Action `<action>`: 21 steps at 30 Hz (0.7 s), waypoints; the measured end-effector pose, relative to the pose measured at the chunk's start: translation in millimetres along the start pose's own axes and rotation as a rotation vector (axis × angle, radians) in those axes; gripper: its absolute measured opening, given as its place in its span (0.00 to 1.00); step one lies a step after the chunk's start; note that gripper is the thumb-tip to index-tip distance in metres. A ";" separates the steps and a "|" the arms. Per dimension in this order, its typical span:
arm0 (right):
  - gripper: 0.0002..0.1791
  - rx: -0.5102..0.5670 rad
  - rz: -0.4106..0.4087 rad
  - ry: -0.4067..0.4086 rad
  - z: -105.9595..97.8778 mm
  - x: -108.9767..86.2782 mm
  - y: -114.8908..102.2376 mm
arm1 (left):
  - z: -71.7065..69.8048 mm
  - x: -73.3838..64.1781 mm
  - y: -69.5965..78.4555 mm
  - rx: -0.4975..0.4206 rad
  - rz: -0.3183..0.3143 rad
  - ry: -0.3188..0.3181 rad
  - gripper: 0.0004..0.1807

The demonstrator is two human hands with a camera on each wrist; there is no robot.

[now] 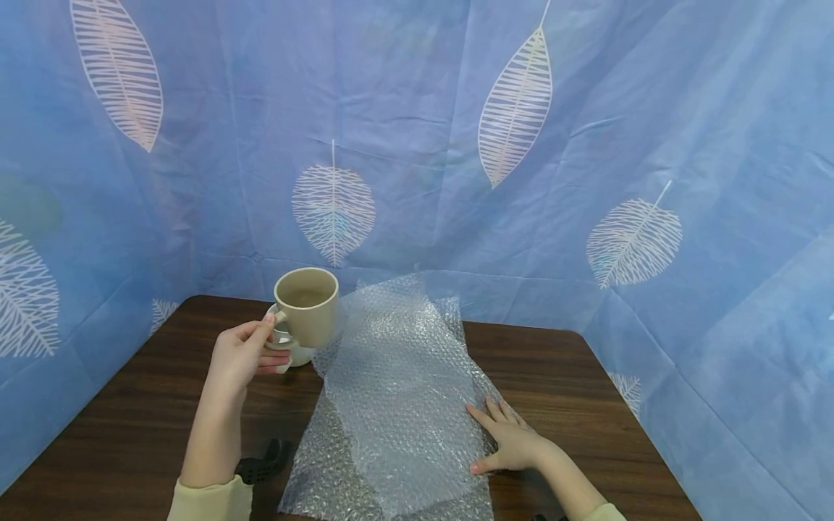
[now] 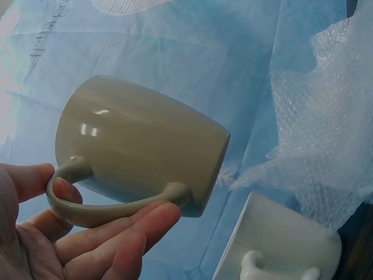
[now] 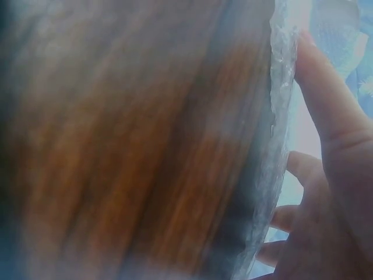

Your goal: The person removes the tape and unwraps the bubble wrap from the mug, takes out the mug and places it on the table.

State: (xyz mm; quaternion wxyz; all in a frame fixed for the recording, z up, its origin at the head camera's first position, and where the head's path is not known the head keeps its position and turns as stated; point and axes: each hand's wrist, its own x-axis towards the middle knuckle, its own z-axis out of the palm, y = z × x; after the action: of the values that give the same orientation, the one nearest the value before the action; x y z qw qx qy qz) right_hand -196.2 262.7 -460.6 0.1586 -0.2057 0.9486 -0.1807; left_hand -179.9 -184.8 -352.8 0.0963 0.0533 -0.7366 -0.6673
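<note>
My left hand (image 1: pixel 244 354) grips a beige mug (image 1: pixel 309 312) by its handle, with a finger through the loop in the left wrist view. The mug is upright and raised above the back left of the table. Behind and below it stands a white mug (image 2: pixel 282 239), mostly hidden in the head view. My right hand (image 1: pixel 515 441) rests with spread fingers on the right edge of the layered bubble wrap (image 1: pixel 404 376). In the right wrist view, the fingertips touch the edge of the wrap (image 3: pixel 280 87).
The bubble wrap sheets overlap at angles across the middle of the dark wooden table (image 1: pixel 554 376), reaching its back edge. A blue curtain (image 1: pixel 417 145) with white leaf prints hangs behind and around the table.
</note>
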 end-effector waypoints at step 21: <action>0.59 0.007 -0.003 -0.001 0.5 0.6 1.7 | -22.0 -3.2 0.4 0.023 -0.047 0.156 0.31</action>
State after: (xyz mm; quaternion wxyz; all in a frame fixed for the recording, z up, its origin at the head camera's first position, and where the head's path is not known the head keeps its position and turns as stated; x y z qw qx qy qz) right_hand -197.1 263.8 -461.9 0.1595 -0.2066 0.9476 -0.1843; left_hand -172.1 -205.5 -350.6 0.1372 0.1236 -0.7330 -0.6547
